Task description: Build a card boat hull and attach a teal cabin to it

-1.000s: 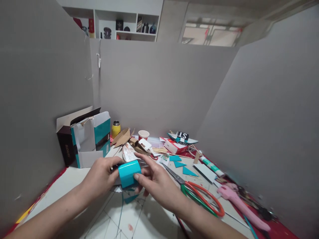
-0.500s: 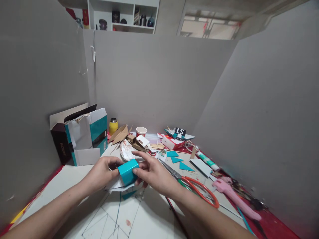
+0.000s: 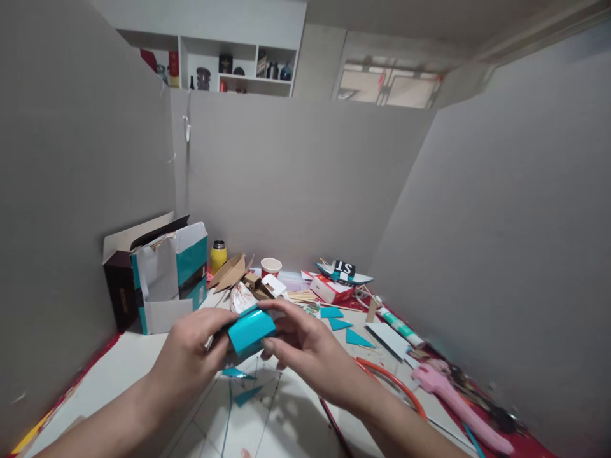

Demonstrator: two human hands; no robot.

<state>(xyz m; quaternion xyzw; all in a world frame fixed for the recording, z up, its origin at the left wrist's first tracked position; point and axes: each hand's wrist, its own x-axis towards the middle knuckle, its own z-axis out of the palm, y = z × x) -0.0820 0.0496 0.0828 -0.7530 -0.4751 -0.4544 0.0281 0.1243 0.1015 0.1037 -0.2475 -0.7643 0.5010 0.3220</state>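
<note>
A folded piece of glossy teal cardboard (image 3: pixel 251 332) is held up over the table between both hands. My left hand (image 3: pixel 191 346) pinches its left end, thumb in front and fingers partly hidden behind. At its right end, my right hand (image 3: pixel 308 343) is closed around it, with the index finger along the top edge and the thumb by the lower corner. Below them, a small teal triangle (image 3: pixel 247 395) and a teal scrap (image 3: pixel 237 373) lie on a white surface (image 3: pixel 286 426) marked with drawn lines. Scissors with orange handles (image 3: pixel 398 383) rest beside my right forearm, blades hidden.
A cut-open box (image 3: pixel 162 280) stands at the left, near a yellow bottle (image 3: pixel 218 256) and a paper cup (image 3: pixel 271 267). Teal cut pieces (image 3: pixel 359 338), a cardboard boat shape (image 3: pixel 344 272) and a pink glue gun (image 3: pixel 458 397) lie to the right. Grey panels (image 3: pixel 286 165) surround the table.
The view has tilted upward. Both hands have turned the teal cardboard, and its top edge now faces me differently. A second teal scrap on the surface has come into sight.
</note>
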